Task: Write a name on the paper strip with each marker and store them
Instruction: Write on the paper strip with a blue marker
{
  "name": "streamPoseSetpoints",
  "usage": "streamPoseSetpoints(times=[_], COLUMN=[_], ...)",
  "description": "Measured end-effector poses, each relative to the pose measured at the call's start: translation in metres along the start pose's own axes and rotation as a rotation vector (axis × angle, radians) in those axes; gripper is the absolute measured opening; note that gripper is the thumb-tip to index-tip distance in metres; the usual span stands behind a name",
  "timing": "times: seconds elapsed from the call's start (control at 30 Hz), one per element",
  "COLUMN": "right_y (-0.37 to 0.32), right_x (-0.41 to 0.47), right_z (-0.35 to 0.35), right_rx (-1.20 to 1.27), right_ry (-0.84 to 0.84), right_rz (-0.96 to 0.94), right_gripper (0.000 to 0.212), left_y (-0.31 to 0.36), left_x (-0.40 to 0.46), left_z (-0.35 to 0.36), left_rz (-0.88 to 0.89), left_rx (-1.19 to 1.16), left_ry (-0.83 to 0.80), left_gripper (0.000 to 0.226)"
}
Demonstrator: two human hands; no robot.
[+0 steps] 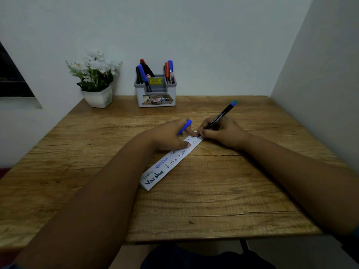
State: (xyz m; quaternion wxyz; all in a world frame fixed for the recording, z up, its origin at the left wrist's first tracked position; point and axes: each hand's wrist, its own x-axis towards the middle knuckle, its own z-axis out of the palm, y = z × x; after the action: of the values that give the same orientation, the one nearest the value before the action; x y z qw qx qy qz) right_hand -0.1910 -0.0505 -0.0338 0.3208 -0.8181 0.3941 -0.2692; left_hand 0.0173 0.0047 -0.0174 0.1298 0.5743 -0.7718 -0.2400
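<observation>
A white paper strip (168,164) lies slanted across the middle of the wooden table (223,191), with the same name written on it several times in black, blue and grey. My right hand (223,131) holds a black marker (219,117) with a blue-green end, its tip touching the strip's far end. My left hand (171,134) presses the strip down with its fingertips and has a blue marker cap (185,126) tucked between its fingers. A grey pen holder (156,94) at the back holds several blue, red and black markers.
A white pot of white flowers (95,78) stands at the back left next to the holder. Walls close the table in behind and on the right. A dark window opening (11,78) is at the far left.
</observation>
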Motion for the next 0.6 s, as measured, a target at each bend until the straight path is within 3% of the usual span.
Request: streamPoseSetpoints(times=[0.23,0.6], right_y=[0.0014,0.0018], right_x=[0.0003,0.0010], right_z=[-0.0014,-0.0021], right_rx=[0.003,-0.010], right_ry=[0.041,0.038], right_rz=[0.010,0.009], right_gripper=[0.005,0.005], left_y=[0.0021,0.0024], left_x=[-0.0013,-0.0014], left_z=[-0.0003,-0.0003], left_rz=[-0.023,-0.022], left_rx=[0.038,0.039], left_ry=[-0.012,-0.014], left_gripper=[0.044,0.038])
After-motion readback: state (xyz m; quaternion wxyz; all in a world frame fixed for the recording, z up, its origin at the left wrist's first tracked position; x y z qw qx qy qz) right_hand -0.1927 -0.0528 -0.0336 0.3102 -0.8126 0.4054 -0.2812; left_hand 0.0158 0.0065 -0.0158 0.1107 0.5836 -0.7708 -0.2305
